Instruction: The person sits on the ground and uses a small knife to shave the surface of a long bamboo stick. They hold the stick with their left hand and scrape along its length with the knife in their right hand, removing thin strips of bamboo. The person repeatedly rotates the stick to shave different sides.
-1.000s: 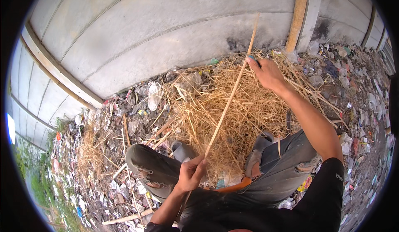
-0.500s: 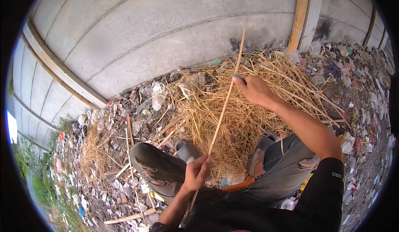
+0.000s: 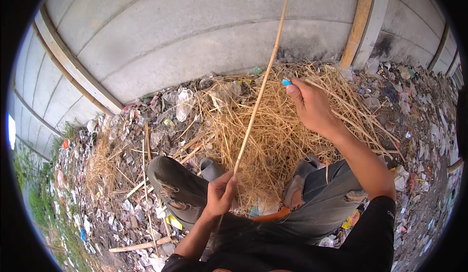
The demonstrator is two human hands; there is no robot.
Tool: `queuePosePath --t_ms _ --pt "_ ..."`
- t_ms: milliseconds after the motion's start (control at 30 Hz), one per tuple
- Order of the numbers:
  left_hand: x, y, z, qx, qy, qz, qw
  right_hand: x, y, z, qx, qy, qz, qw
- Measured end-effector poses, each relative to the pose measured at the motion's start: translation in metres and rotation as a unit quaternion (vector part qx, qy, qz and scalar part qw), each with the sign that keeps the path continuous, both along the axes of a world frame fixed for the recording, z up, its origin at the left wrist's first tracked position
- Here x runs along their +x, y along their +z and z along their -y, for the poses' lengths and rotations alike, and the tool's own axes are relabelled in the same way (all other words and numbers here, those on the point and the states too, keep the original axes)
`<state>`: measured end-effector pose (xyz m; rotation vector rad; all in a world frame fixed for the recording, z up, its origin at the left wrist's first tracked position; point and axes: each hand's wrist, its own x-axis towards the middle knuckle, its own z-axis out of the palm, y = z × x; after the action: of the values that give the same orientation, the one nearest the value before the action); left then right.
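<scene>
My left hand (image 3: 222, 194) is closed around the lower part of a long, pale bamboo strip (image 3: 260, 96). The strip slants up and away, its far end in front of the concrete wall. To the right of the strip and apart from it, my right hand (image 3: 312, 103) is closed on a small blue object (image 3: 286, 82). Only its blue end shows past the thumb, so its kind stays hidden. Beneath both hands lies a heap of thin straw-coloured shavings (image 3: 263, 140), between my grey shoes (image 3: 210, 169).
The grey concrete wall (image 3: 204, 33) rises beyond the heap, with a wooden post (image 3: 359, 23) against it. Longer bamboo strips (image 3: 375, 120) lie at the heap's right. Litter (image 3: 183, 103) covers the ground. An orange band-like thing (image 3: 274, 216) lies between my legs.
My right hand has come off the bamboo strip, moving right and slightly toward me with the blue object. My left hand still holds the strip, whose far end now stands higher in the picture.
</scene>
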<state>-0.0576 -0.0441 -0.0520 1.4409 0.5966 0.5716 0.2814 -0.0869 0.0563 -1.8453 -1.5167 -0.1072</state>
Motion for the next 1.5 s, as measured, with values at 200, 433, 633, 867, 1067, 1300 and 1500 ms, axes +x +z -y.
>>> queuePosePath --t_ms 200,433,633,867,1067,1300,1500 --pt "0.003 0.0 0.008 0.027 -0.013 -0.012 0.999 -0.014 -0.008 -0.007 -0.108 0.032 -0.033 0.993" --pt "-0.006 0.004 0.009 0.009 -0.042 -0.061 0.997 0.039 0.001 -0.016 -0.12 -0.052 -0.058 0.99" --pt "-0.003 0.017 0.005 -0.003 -0.071 -0.063 0.995 0.059 0.006 -0.013 -0.11 -0.087 -0.031 0.99" --pt "0.034 0.016 -0.014 -0.012 -0.033 0.022 0.999 -0.022 -0.004 -0.017 -0.148 0.009 0.011 0.989" --pt "0.062 0.033 -0.026 0.027 -0.024 0.043 0.998 -0.009 0.01 -0.026 -0.055 0.005 -0.005 0.998" --pt "0.079 0.052 -0.062 0.025 -0.043 0.059 0.997 -0.002 0.03 -0.05 -0.081 -0.013 0.013 0.997" --pt "0.102 0.053 -0.09 0.032 -0.042 0.052 0.997 -0.043 -0.002 -0.048 -0.089 0.058 0.036 0.994"
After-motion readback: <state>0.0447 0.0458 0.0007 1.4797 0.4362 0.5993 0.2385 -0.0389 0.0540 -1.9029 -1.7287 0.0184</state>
